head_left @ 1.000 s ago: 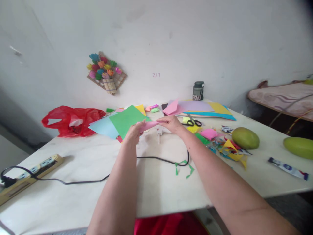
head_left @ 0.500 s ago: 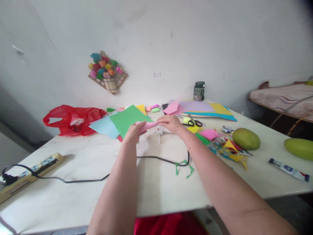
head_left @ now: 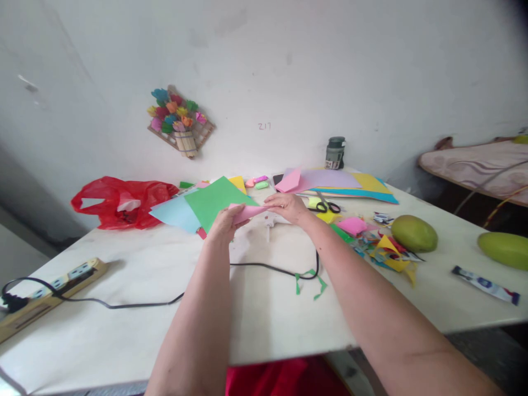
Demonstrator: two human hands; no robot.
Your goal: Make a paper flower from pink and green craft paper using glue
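A folded piece of pink paper [head_left: 249, 212] is held up between my two hands over the table. My left hand [head_left: 225, 224] is closed on its left end, thumb on top. At the other end, the fingertips of my right hand [head_left: 290, 208] pinch its tip. Behind my left hand lies a green paper sheet [head_left: 220, 201], partly over a light blue sheet [head_left: 177, 212]. Below my right hand is a white glue gun [head_left: 269, 221], partly covered by the hand. Scissors [head_left: 324, 207] with black handles lie just right of that hand.
A black cord [head_left: 264, 265] crosses the table towards a power strip [head_left: 53, 294] at left. A red plastic bag [head_left: 124, 201] lies at back left. Paper scraps [head_left: 388, 253], two green fruits [head_left: 414, 233] and a tube [head_left: 485, 285] lie at right. Stacked coloured paper [head_left: 330, 179] and a bottle [head_left: 335, 153] stand behind.
Both hands keep hold of the pink paper in almost the same place. The whole view has shifted very slightly; nothing else has visibly moved.
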